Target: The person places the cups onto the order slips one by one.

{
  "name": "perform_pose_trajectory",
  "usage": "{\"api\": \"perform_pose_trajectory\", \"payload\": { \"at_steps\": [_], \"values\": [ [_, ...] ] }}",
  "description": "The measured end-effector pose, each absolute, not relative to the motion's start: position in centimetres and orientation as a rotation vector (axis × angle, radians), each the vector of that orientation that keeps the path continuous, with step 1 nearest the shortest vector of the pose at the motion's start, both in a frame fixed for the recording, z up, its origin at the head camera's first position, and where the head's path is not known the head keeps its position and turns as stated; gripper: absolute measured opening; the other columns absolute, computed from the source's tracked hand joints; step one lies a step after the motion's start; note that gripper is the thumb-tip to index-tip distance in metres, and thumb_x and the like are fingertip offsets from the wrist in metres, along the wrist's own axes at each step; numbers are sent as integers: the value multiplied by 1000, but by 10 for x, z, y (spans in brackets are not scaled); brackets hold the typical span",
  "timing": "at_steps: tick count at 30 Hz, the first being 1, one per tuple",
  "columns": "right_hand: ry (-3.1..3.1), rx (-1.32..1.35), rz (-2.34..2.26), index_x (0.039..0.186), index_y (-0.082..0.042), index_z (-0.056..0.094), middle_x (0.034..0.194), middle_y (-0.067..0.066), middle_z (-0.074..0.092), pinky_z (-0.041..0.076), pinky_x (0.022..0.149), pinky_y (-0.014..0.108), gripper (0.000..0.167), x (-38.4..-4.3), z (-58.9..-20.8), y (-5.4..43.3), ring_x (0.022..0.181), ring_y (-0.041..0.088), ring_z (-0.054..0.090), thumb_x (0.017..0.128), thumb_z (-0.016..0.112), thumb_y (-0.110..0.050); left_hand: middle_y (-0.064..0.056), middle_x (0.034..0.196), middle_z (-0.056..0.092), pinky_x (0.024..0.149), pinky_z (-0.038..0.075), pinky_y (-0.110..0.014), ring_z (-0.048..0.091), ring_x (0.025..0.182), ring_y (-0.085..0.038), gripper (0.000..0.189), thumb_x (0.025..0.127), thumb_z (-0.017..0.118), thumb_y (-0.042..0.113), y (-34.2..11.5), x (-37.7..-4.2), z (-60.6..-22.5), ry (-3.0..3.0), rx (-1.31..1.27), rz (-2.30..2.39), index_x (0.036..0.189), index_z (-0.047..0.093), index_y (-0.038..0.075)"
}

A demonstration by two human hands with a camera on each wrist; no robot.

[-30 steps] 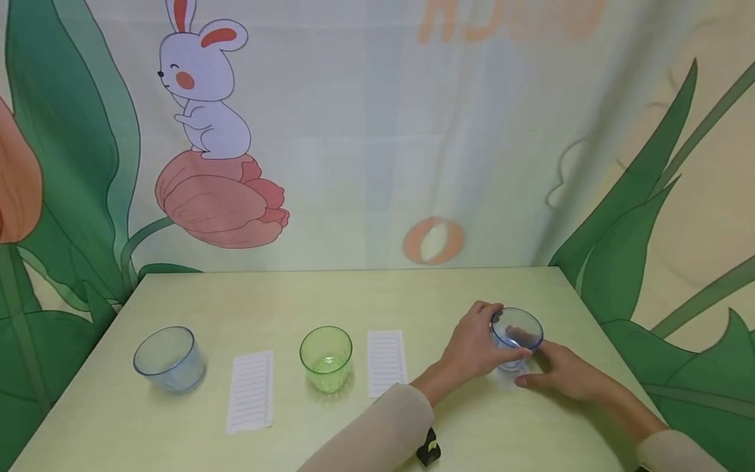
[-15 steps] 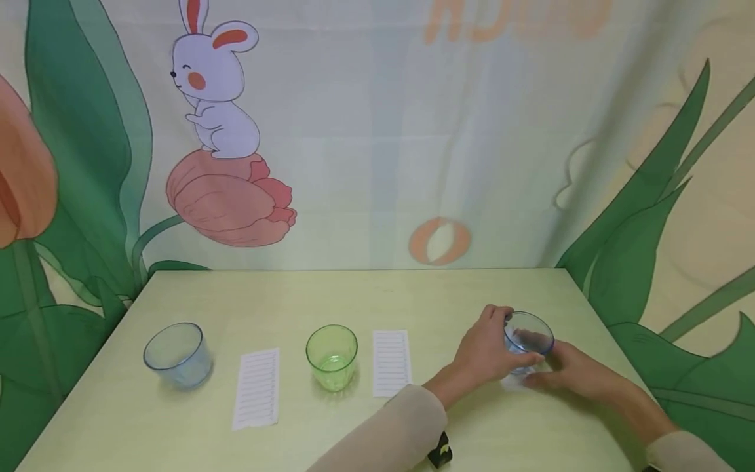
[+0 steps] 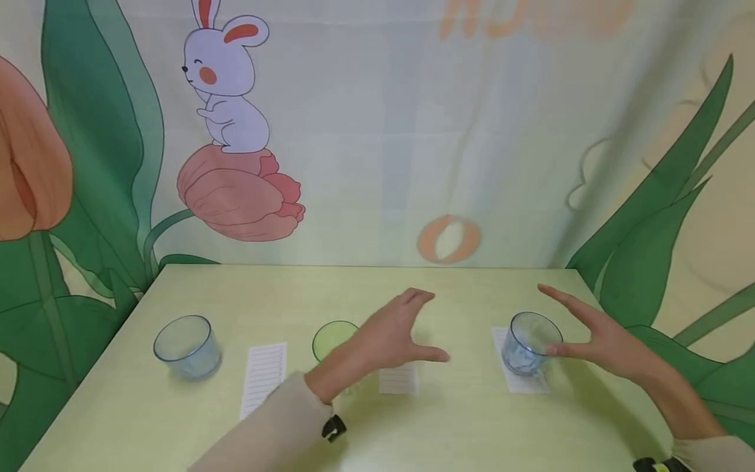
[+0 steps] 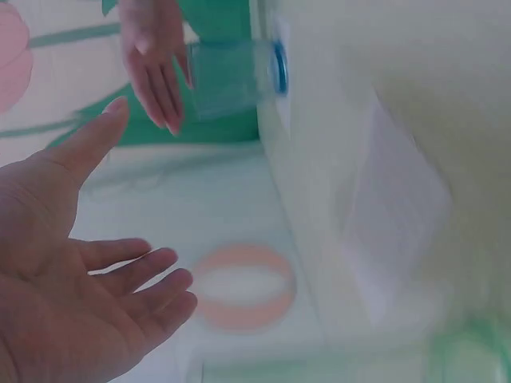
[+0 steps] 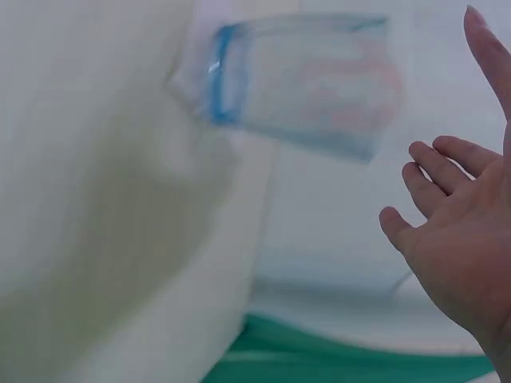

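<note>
seen on the right part of the pale table (image 3: 454, 419): a see-through blue glass (image 3: 531, 337), round-mouthed, dark blue along the rim, standing upright on a ruled paper slip (image 3: 533, 385), with paper showing to the left and in front of the base. banded in stronger blue at the bottom in both wrist views, blurred in the right one.

just to the right of that: the right hand (image 3: 607, 341), released, with thumb spread wide of the fingers; overlapping the rim at the thumb in the head view, yet apart from the glass in the right wrist view. farther left: the left hand (image 3: 383, 331), likewise released and spread, partly hiding a green glass (image 3: 330, 337) and a middle slip (image 3: 398, 381) in the head view.

bounded behind by the far edge, near a printed backdrop (image 3: 330, 98); on the right by the side edge, crossed by the right arm in the head view. between left hand and blue glass, a stretch of table; at far left, a second blue glass (image 3: 189, 354), well apart from both hands.
</note>
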State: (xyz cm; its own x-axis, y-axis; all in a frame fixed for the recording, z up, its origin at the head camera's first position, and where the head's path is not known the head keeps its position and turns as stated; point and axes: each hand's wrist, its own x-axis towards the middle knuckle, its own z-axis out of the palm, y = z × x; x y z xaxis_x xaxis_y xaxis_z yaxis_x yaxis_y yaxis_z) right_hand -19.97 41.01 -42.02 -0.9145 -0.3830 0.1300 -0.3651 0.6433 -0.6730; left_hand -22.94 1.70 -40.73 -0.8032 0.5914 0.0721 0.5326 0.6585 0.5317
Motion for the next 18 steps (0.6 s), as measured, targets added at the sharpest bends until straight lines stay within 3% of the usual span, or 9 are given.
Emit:
{"api": "perform_pose_trajectory", "payload": {
  "at_steps": [3, 5, 7, 12, 18],
  "values": [
    [2883, -649, -1062, 168, -38, 29, 171, -1, 33, 36, 115, 51, 100, -199, -404, 376, 157, 19, 27, 88, 89, -29, -5, 165, 41, 120, 41, -47, 41, 151, -27, 107, 83, 86, 59, -26, -229, -397, 2800, 880, 794, 164, 37, 10],
    [2889, -700, -1045, 168, -33, 32, 170, 2, 35, 36, 111, 68, 99, -201, -404, 347, 155, 31, 32, 87, 89, -35, -5, 166, 40, 120, 40, -49, 40, 152, -29, 107, 82, 88, 57, -52, -229, -394, 2823, 832, 782, 164, 38, 11],
    [2885, -744, -1042, 167, -27, 35, 169, 3, 38, 35, 114, 69, 98, -204, -412, 320, 154, 36, 35, 87, 89, -43, -5, 167, 40, 119, 40, -51, 39, 152, -30, 108, 81, 89, 57, -74, -230, -394, 2845, 783, 763, 165, 38, 11],
    [2848, -810, -998, 164, -17, 41, 166, 4, 42, 37, 119, 62, 101, -215, -440, 264, 152, 35, 39, 84, 86, -57, -5, 166, 40, 115, 43, -57, 41, 151, -31, 110, 79, 92, 55, -107, -229, -399, 2848, 708, 769, 165, 39, 12],
    [2801, -825, -850, 161, -4, 43, 164, 13, 44, 36, 120, 60, 104, -225, -474, 229, 151, 39, 40, 83, 86, -59, 1, 159, 48, 108, 50, -55, 53, 141, -28, 109, 76, 92, 58, -121, -220, -409, 2812, 698, 732, 163, 43, 14]
  ]
}}
